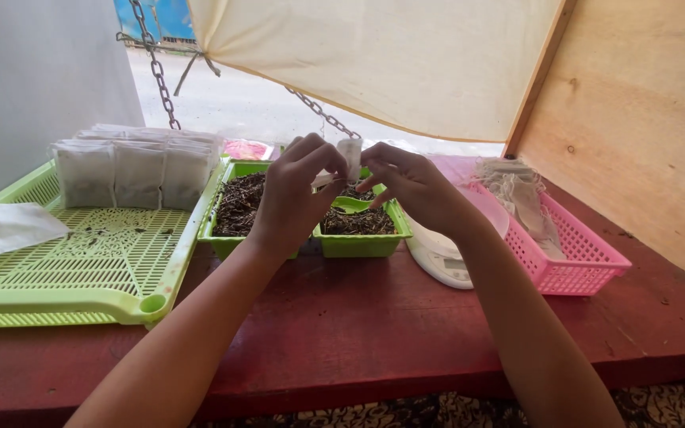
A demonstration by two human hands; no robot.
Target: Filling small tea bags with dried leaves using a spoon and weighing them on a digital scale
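Note:
My left hand [291, 198] and my right hand [418, 190] are raised together over two small green baskets [358, 244] of dark dried leaves. Both hands pinch a small white filter bag [350, 156] by its top, held upright between the fingertips. A green spoon [350, 205] rests in the right green basket just below the bag. A white digital scale [441, 261] stands right of the baskets, partly hidden by my right wrist.
A large light-green slotted tray [97, 261] at the left holds rows of filled white bags [132, 170] at its back. A pink basket [572, 261] with empty bags [517, 190] stands at the right. A loose white bag [1, 228] lies far left. The red table [358, 333] bears everything; a plywood wall rises at right.

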